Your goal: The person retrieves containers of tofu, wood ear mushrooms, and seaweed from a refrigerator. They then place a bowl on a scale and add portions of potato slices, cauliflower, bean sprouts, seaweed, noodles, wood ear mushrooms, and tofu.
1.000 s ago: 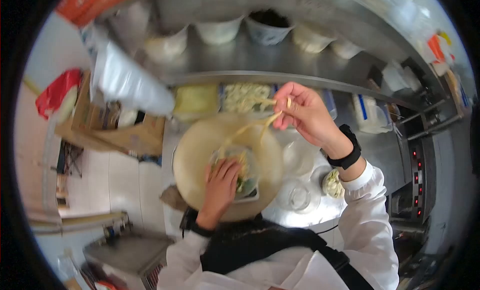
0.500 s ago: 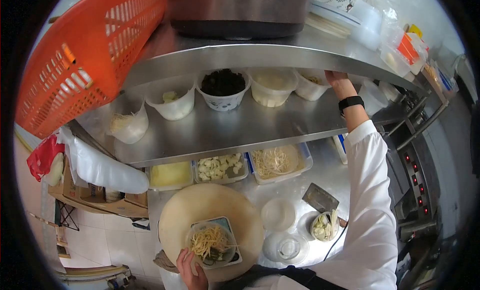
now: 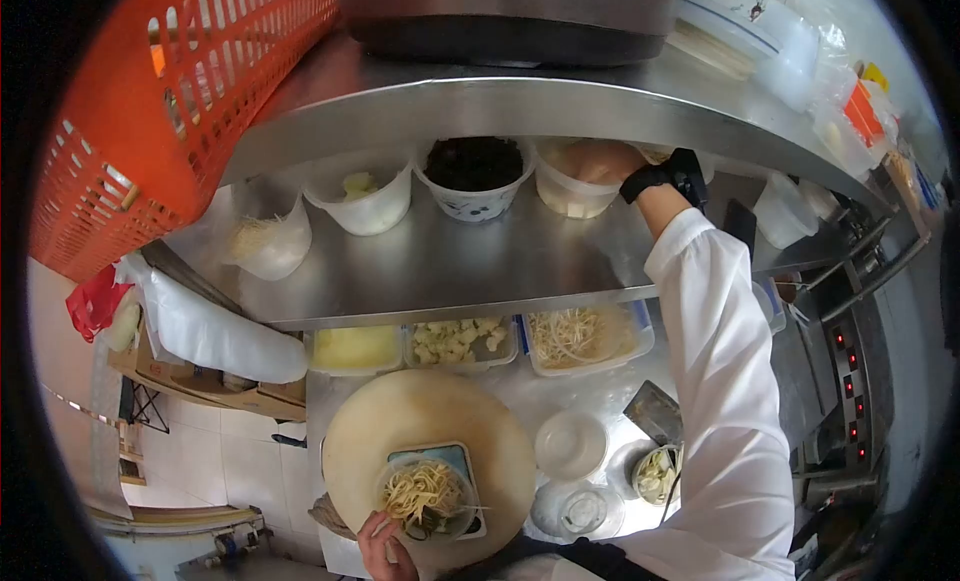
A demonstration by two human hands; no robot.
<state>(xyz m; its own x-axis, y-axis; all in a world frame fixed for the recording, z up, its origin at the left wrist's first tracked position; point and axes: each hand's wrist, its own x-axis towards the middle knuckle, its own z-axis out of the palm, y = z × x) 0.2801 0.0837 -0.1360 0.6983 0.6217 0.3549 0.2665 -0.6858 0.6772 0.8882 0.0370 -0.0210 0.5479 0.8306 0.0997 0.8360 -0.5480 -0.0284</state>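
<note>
My right hand (image 3: 600,163) reaches into a translucent tub (image 3: 573,197) on the steel shelf, its fingers hidden inside. Pale contents show through the tub's wall. A dark band circles that wrist. Low in view, my left hand (image 3: 385,549) has its fingers loosely apart, fingertips right at the edge of a clear bowl (image 3: 468,516). Yellowish noodle-like strips (image 3: 423,493) and some dark green pieces fill this bowl. It rests on a small flat scale-like tray (image 3: 478,529) atop a round wooden chopping board (image 3: 375,421).
Along the shelf (image 3: 440,271) stand a tub of dark food (image 3: 472,171) and several pale tubs. Below are boxes of cauliflower (image 3: 455,341) and bean sprouts (image 3: 575,336). An orange basket (image 3: 180,111) overhangs the left. Clear containers (image 3: 570,446) and a cleaver-like blade (image 3: 652,411) lie right of the board.
My right hand has moved left along the shelf, from beside the tub at the right into the neighbouring pale tub. My left hand stays by the bowl. The view has shifted slightly.
</note>
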